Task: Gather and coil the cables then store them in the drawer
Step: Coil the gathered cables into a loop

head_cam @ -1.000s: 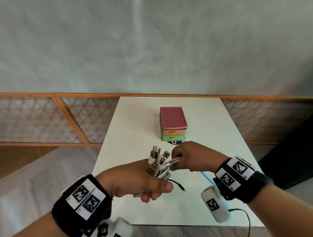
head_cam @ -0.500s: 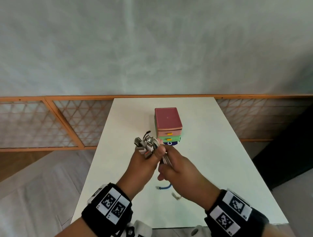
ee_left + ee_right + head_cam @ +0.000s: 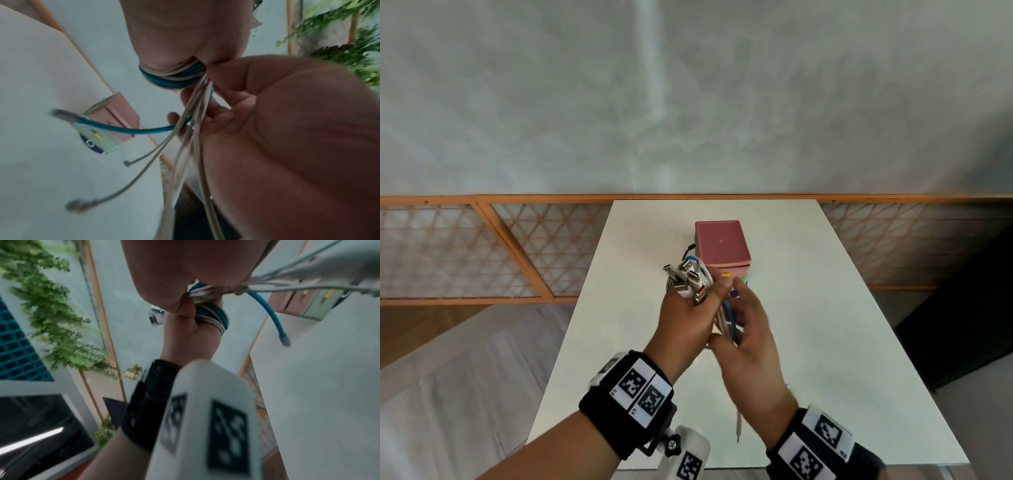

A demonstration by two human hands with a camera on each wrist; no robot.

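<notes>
Evidently light and springy, the bundle of blue and beige cables (image 3: 690,282) sits clenched in the left hand (image 3: 685,318), while the right hand (image 3: 748,337), fingers loosely curled round the trailing strands, is best placed gripping near the wraps.

Soft even daylight, wide-angle edge distortion, wrist views motion-blurred

Cables gathered in a fist above the table

The left hand (image 3: 185,331) grips coiled blue and white cables (image 3: 213,318); a blue cable end (image 3: 284,340) dangles over the white table (image 3: 318,386), near the small drawer unit (image 3: 304,303).
</notes>
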